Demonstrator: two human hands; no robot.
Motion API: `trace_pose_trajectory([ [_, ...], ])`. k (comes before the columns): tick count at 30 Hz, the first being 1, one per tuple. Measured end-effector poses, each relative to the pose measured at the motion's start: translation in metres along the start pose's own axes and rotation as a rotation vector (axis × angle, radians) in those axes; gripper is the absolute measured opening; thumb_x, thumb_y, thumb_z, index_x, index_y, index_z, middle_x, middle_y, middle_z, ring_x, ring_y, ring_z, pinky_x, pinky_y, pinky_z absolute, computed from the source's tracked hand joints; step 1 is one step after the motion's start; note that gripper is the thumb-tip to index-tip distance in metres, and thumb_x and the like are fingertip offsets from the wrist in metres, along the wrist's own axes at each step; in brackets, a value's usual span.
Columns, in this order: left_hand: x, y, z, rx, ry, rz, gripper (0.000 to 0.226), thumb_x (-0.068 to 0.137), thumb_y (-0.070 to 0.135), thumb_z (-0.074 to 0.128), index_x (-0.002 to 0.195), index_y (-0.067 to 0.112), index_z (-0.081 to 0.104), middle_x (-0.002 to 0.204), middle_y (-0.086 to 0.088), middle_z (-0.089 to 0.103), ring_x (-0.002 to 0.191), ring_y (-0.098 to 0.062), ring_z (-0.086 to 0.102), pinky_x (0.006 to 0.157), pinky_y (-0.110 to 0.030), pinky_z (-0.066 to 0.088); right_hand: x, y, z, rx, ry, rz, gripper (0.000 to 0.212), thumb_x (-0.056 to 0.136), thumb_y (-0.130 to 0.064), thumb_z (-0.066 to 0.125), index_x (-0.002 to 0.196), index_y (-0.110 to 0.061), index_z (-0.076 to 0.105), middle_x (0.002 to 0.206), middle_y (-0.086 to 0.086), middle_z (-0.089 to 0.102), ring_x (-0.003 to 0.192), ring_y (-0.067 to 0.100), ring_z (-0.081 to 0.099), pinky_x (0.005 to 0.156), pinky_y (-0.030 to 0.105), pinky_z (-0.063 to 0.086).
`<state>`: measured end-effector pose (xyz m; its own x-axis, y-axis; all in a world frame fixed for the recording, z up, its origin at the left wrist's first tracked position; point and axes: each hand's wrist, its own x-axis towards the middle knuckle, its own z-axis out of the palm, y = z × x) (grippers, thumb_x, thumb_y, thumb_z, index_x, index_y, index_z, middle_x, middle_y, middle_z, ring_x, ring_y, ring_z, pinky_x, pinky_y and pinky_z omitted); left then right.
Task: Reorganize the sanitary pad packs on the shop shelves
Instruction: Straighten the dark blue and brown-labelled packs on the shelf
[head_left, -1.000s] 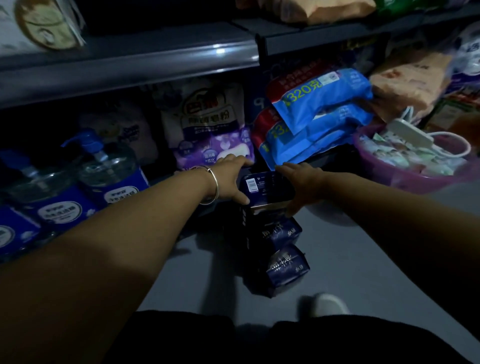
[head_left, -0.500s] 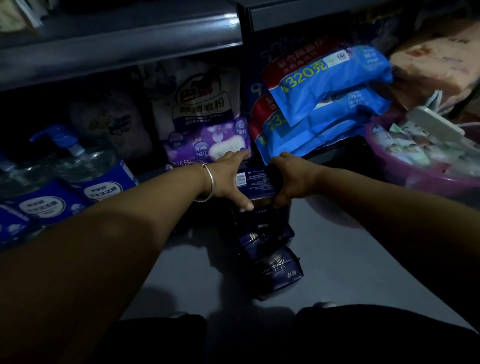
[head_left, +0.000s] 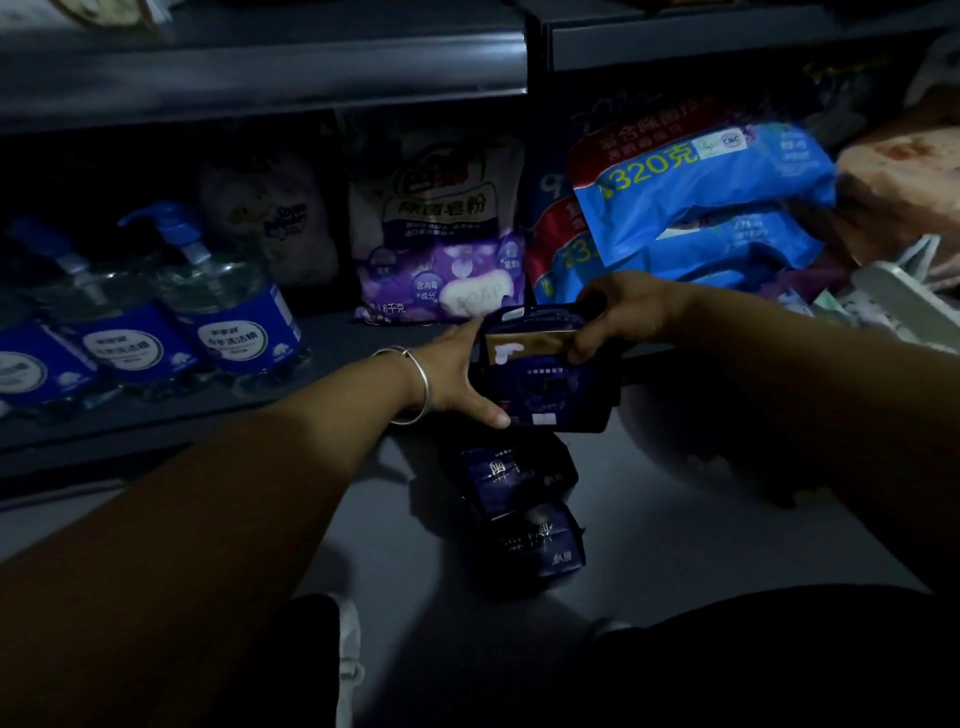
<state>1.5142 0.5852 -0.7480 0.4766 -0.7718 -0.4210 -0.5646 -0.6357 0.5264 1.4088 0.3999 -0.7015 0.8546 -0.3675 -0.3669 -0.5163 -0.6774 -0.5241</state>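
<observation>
Item: dark blue pad pack (head_left: 545, 374), now lifted off the two floor packs (head_left: 524, 509). Your left hand (head_left: 457, 371) presses flat fingers on its left side; your right hand (head_left: 618, 317) curls over its top-right corner.

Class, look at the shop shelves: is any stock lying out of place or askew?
Yes. Two dark blue pad packs lie on the floor below the shelf, tilted. The blue 320 g bags are heaped crookedly.
</observation>
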Motion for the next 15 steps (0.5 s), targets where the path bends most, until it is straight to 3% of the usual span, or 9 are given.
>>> trace_pose_trajectory([
  [2, 0.002, 0.004, 0.004, -0.182, 0.025, 0.017, 0.102, 0.074, 0.018, 0.078, 0.149, 0.013, 0.009, 0.137, 0.003, 0.045, 0.115, 0.003, 0.048, 0.09, -0.004, 0.036, -0.003, 0.004, 0.003, 0.052, 0.007, -0.037, 0.05, 0.065, -0.015, 0.081, 0.11, -0.009, 0.061, 0.102, 0.01, 0.065, 0.091, 0.022, 0.061, 0.077, 0.032, 0.05],
  [3, 0.003, 0.006, 0.003, -0.263, 0.04, 0.023, 0.091, 0.079, 0.016, 0.073, 0.148, 0.012, 0.015, 0.124, 0.007, 0.053, 0.099, 0.011, 0.054, 0.079, -0.001, 0.04, -0.005, 0.007, 0.004, 0.067, 0.014, -0.057, 0.056, 0.065, -0.013, 0.081, 0.116, -0.009, 0.057, 0.105, 0.008, 0.063, 0.093, 0.021, 0.06, 0.077, 0.03, 0.049],
  [4, 0.001, 0.01, -0.001, -0.346, 0.058, 0.022, 0.083, 0.082, 0.023, 0.07, 0.148, 0.012, 0.02, 0.123, 0.007, 0.055, 0.099, 0.011, 0.056, 0.08, -0.002, 0.041, -0.006, 0.009, 0.004, 0.076, 0.015, -0.075, 0.062, 0.065, -0.01, 0.081, 0.121, -0.009, 0.053, 0.107, 0.008, 0.062, 0.094, 0.02, 0.059, 0.077, 0.028, 0.049],
  [5, 0.005, 0.009, -0.004, -0.411, 0.082, -0.002, 0.081, 0.082, 0.037, 0.068, 0.147, 0.014, 0.024, 0.131, 0.003, 0.053, 0.111, 0.003, 0.055, 0.089, -0.01, 0.041, -0.007, 0.01, 0.004, 0.076, 0.008, -0.09, 0.067, 0.065, -0.008, 0.081, 0.124, -0.01, 0.049, 0.109, 0.007, 0.061, 0.096, 0.02, 0.058, 0.079, 0.028, 0.049],
  [7, 0.009, 0.008, -0.012, -0.443, 0.097, -0.044, 0.093, 0.068, 0.07, 0.061, 0.142, 0.02, 0.037, 0.141, 0.0, 0.047, 0.125, -0.014, 0.048, 0.107, -0.028, 0.036, -0.007, 0.01, 0.004, 0.052, -0.016, -0.119, 0.073, 0.064, -0.006, 0.081, 0.128, -0.01, 0.046, 0.112, 0.007, 0.06, 0.101, 0.022, 0.059, 0.084, 0.03, 0.051],
  [8, 0.009, 0.01, -0.015, -0.423, 0.083, -0.049, 0.092, 0.064, 0.076, 0.057, 0.138, 0.022, 0.044, 0.139, 0.002, 0.049, 0.123, -0.015, 0.048, 0.108, -0.031, 0.035, -0.007, 0.009, 0.006, 0.041, -0.028, -0.133, 0.074, 0.063, -0.005, 0.081, 0.128, -0.01, 0.045, 0.112, 0.008, 0.06, 0.102, 0.023, 0.059, 0.087, 0.033, 0.052],
  [11, 0.012, 0.012, -0.016, -0.395, 0.086, -0.042, 0.064, 0.084, 0.055, 0.057, 0.135, 0.019, 0.045, 0.131, 0.005, 0.051, 0.115, -0.01, 0.048, 0.091, -0.024, 0.04, -0.005, 0.01, 0.01, 0.018, -0.028, -0.154, 0.073, 0.062, -0.004, 0.082, 0.125, -0.008, 0.046, 0.11, 0.009, 0.061, 0.101, 0.024, 0.06, 0.087, 0.037, 0.053],
  [12, 0.013, 0.013, -0.014, -0.408, 0.085, -0.037, 0.067, 0.083, 0.051, 0.061, 0.138, 0.017, 0.042, 0.131, 0.003, 0.05, 0.116, -0.011, 0.048, 0.089, -0.023, 0.042, -0.004, 0.012, 0.01, 0.02, -0.022, -0.153, 0.072, 0.062, -0.005, 0.082, 0.124, -0.008, 0.047, 0.11, 0.01, 0.061, 0.101, 0.025, 0.061, 0.086, 0.038, 0.054],
  [15, 0.017, 0.011, -0.001, -0.39, 0.056, -0.064, 0.116, 0.052, 0.061, 0.076, 0.145, 0.013, 0.027, 0.137, 0.0, 0.046, 0.125, -0.017, 0.047, 0.106, -0.033, 0.038, -0.003, 0.018, 0.006, -0.027, 0.04, -0.131, 0.07, 0.06, -0.01, 0.084, 0.121, -0.008, 0.048, 0.11, 0.009, 0.061, 0.098, 0.025, 0.061, 0.084, 0.037, 0.054],
])
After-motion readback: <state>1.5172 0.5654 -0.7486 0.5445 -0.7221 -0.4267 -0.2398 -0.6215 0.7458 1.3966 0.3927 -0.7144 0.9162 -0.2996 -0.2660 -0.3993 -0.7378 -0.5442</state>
